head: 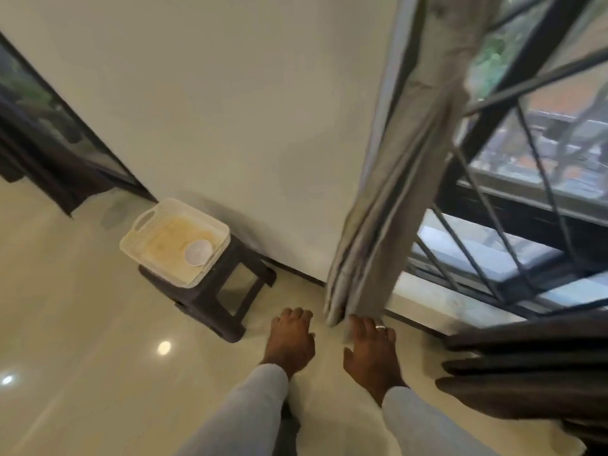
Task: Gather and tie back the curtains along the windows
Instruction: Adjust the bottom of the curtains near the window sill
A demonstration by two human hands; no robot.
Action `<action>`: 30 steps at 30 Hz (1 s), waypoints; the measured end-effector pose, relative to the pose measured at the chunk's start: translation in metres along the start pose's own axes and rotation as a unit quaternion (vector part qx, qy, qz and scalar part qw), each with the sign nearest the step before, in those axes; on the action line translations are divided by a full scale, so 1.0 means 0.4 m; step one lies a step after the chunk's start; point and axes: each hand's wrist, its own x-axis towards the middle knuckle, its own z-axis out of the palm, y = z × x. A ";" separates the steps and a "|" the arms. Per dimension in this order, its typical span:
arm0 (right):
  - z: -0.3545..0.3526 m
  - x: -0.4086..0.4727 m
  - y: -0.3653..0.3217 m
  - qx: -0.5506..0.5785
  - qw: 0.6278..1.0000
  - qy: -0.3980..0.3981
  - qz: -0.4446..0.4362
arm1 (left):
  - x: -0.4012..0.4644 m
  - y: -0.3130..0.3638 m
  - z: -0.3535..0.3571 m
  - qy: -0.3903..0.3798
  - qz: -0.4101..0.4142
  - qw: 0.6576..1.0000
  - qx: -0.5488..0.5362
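A grey curtain [391,199], gathered into a narrow bundle, hangs at the left edge of the barred window [513,245], its hem near the floor. My right hand [371,353], a ring on one finger, reaches out flat, its fingertips touching the hem. My left hand [289,340] hovers just left of the hem, fingers loosely curled, holding nothing. A dark brown curtain [533,373] lies bunched at the lower right, beside my right forearm. Motion blur hides the fingers' fine detail.
A dark stool [227,291] stands against the white wall, left of my hands, bearing a white basket [141,225] with a small white bowl [197,253] inside. Another dark curtain [42,159] hangs at the far left. The glossy tile floor [98,357] stretches left.
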 end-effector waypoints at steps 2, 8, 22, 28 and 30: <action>0.004 -0.046 0.119 0.011 0.999 0.001 0.051 | 0.009 0.112 0.063 -0.037 0.045 0.998 0.012; 0.068 -0.039 0.390 0.037 0.981 0.009 0.189 | 0.132 0.363 0.230 -0.096 0.112 0.989 0.002; 0.316 0.344 0.762 0.150 0.920 0.052 0.360 | 0.704 0.522 0.535 -0.005 -0.093 0.989 -0.118; 0.419 0.422 0.841 0.171 0.899 0.075 0.396 | 0.848 0.468 0.567 0.033 -0.141 0.988 -0.057; 0.426 0.438 0.851 0.192 0.891 0.098 0.401 | 0.872 0.449 0.572 0.038 -0.126 0.989 -0.065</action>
